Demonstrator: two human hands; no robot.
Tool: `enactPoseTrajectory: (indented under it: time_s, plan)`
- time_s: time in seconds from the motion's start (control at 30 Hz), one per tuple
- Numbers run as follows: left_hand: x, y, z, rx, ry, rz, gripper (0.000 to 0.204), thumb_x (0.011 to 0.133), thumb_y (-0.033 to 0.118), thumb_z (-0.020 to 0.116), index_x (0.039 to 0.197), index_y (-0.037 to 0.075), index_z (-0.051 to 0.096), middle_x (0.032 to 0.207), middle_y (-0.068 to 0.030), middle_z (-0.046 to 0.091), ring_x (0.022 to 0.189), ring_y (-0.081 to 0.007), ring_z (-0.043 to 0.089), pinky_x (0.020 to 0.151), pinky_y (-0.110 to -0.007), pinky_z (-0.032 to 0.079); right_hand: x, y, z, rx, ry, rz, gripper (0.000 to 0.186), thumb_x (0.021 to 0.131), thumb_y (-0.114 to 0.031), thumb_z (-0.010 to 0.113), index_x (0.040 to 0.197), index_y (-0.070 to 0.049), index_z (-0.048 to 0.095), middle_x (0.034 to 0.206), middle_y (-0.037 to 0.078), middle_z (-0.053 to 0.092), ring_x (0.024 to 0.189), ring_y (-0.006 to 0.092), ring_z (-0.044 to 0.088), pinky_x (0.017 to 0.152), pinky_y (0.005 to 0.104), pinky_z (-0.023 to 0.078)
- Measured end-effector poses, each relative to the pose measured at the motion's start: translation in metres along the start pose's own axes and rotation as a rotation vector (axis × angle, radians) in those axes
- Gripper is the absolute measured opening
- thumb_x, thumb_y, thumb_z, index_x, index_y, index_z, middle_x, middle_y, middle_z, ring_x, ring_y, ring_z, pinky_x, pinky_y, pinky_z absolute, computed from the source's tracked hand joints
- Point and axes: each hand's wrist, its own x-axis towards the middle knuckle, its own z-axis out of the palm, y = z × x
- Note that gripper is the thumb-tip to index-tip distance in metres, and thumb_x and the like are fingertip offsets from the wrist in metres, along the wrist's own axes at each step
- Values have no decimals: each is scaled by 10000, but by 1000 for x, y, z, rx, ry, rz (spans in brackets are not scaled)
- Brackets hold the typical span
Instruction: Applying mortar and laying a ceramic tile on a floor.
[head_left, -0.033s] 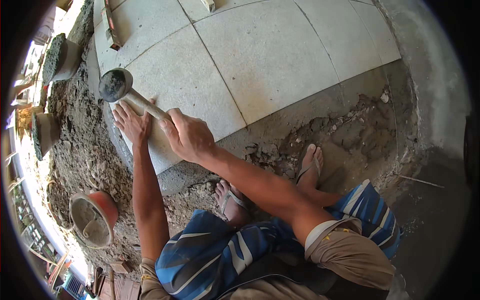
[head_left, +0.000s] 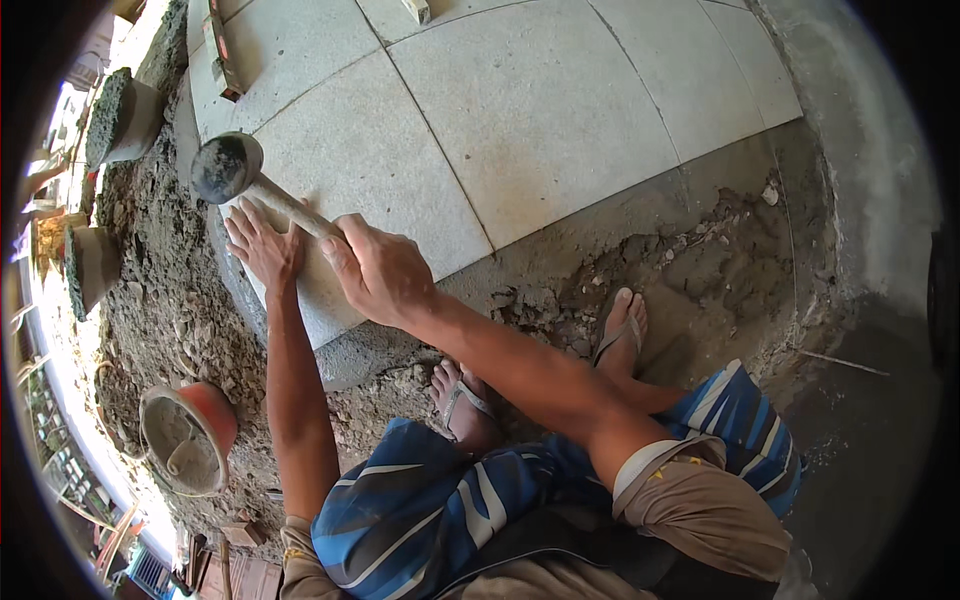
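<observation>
In my right hand I grip the wooden handle of a rubber mallet. Its dark round head is above the left part of a pale floor tile, just past my left fingertips. Whether the head touches the tile I cannot tell. My left hand lies flat on the same tile near its left edge, fingers spread. Wet grey mortar shows along the tile's near-left edge.
More laid tiles stretch away, with a spirit level at the far left. Rough soil and mortar surround my sandalled feet. A red bucket of mortar stands at the left. A taut string runs at the right.
The mallet's head has shifted slightly left and up. My left hand stays in place on the tile.
</observation>
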Motion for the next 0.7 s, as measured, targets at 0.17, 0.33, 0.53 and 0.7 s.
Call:
enactPoseTrajectory:
  time_s: [0.17,0.33,0.53,0.7]
  plan:
    - [-9,7,-11,90,-158,111,1090,866,761,583,1642,77,241,1714,-201,164,1593,-392,94,1244,-648,66,-3,5,-14,108,163,-276,268,1083,-256,500,1086,4,566,817,197,639,646,380,655,550,446,509]
    - [-14,24,-28,-25,-65,73,1234,795,912,511,1628,37,261,1703,-218,180,1591,-394,88,1260,-605,37,23,50,-7,-229,119,-184,310,1059,-268,521,1191,8,570,916,214,686,700,406,695,585,474,572]
    - [-13,29,-35,9,-132,35,1243,783,912,523,1624,31,274,1703,-216,184,1587,-401,110,1253,-615,57,26,65,-2,-147,-5,-236,315,1059,-311,520,1124,-5,560,934,249,689,819,410,714,622,483,577]
    - [-14,29,-36,-59,-52,65,1231,783,900,544,1620,35,287,1698,-222,198,1580,-418,128,1241,-632,85,44,62,-1,-451,-207,97,291,1044,-271,555,1129,7,557,945,244,688,808,420,711,652,513,575]
